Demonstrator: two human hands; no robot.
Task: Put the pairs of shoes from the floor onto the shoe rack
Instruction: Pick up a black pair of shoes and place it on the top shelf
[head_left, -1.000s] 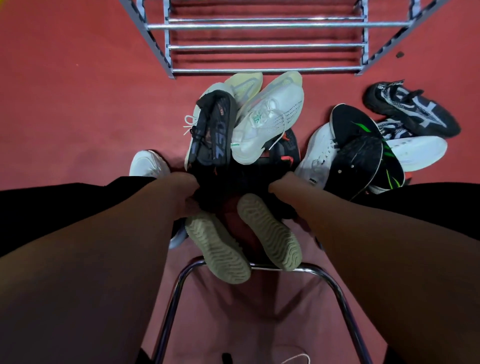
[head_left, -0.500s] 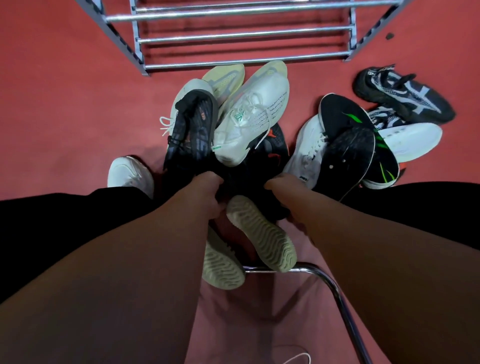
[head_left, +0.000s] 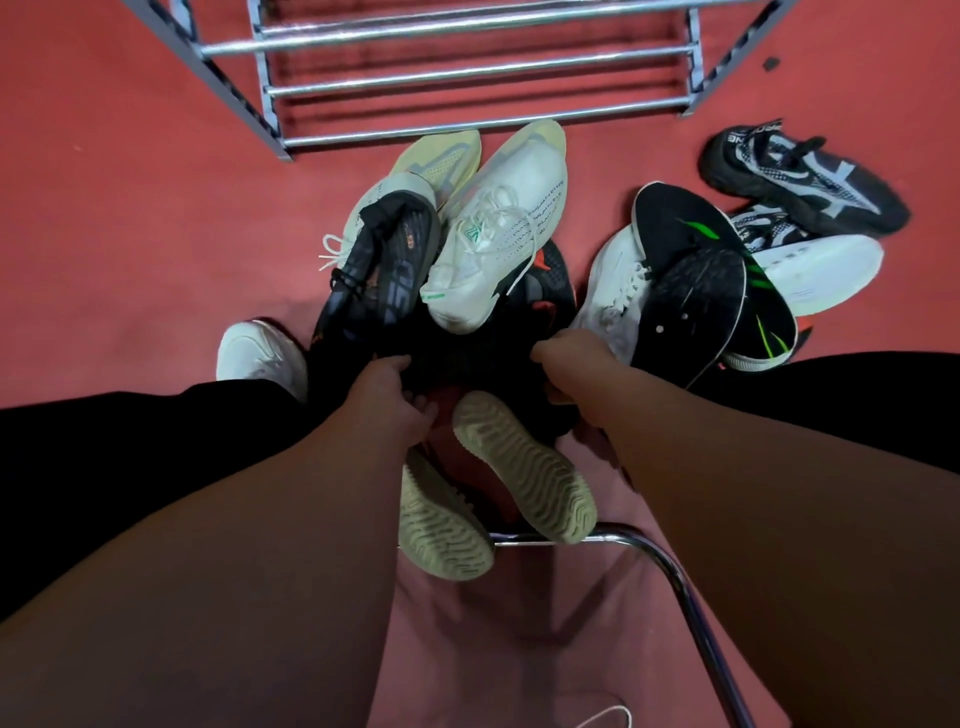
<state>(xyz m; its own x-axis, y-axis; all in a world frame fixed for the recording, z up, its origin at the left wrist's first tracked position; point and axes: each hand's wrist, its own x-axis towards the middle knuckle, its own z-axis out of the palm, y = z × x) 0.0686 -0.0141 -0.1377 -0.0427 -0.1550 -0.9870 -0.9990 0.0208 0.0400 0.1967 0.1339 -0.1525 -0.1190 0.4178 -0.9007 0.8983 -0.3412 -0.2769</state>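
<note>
1. Black shoes with tan ribbed soles (head_left: 519, 467) are sitting in the near middle, soles facing the camera, at the near edge of the heap on the red floor (head_left: 130, 234).
2. They are probably being taken as a pair, one per hand, so that both go to the shoe rack (head_left: 483, 67) together; it is standing at the far edge, well apart from them.
3. The left hand (head_left: 395, 395) is curling round the black upper of the left shoe and clutching it.
4. The right hand (head_left: 566, 364) is grasping the other shoe's upper the same way, though its fingertips are hiding in the dark fabric.
5. Both forearms are reaching forward and down, almost parallel, with the wrists bending inward.
6. A white sneaker (head_left: 498, 234) and a dark grey sneaker (head_left: 379, 270) are lying just beyond the hands.
</note>
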